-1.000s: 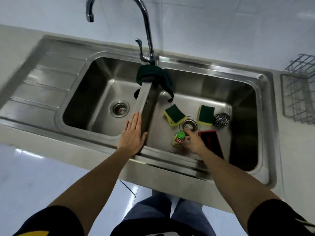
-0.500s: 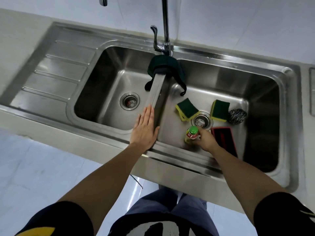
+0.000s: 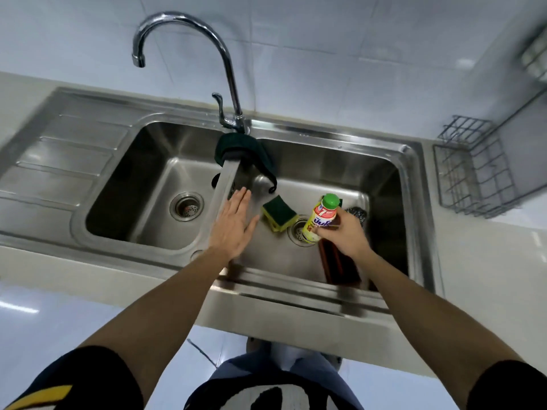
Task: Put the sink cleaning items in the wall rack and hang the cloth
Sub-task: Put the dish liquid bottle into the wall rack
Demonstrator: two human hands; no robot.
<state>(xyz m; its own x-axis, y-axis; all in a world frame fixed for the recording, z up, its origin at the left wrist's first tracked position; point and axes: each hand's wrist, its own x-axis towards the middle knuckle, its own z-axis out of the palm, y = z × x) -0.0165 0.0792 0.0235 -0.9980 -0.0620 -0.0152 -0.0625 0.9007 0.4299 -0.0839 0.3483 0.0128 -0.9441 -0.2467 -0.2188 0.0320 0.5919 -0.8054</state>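
Where the bottle (image 3: 321,218) stood on the sink (image 3: 414,161) floor half a second earlier, it is now lifted clear, the right hand (image 3: 344,232) in a closed grip around it. The left hand (image 3: 233,224), open, has slid forward along the divider. The wall rack (image 3: 473,170) awaits; the cloth (image 3: 245,149) still drapes the divider.

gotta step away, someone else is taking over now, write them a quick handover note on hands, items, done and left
Right hand: shut on the bottle, lifted above the right basin.
Left hand: open, flat on the divider, holding nothing.
Rack: on the wall at right, nothing visible in it.
In the right basin: sponge, steel scourer, red-and-black item. A second sponge is mostly hidden behind the bottle.
Cloth: draped over the divider by the tap.
Done: bottle picked up.
Left: rack everything, hang the cloth.
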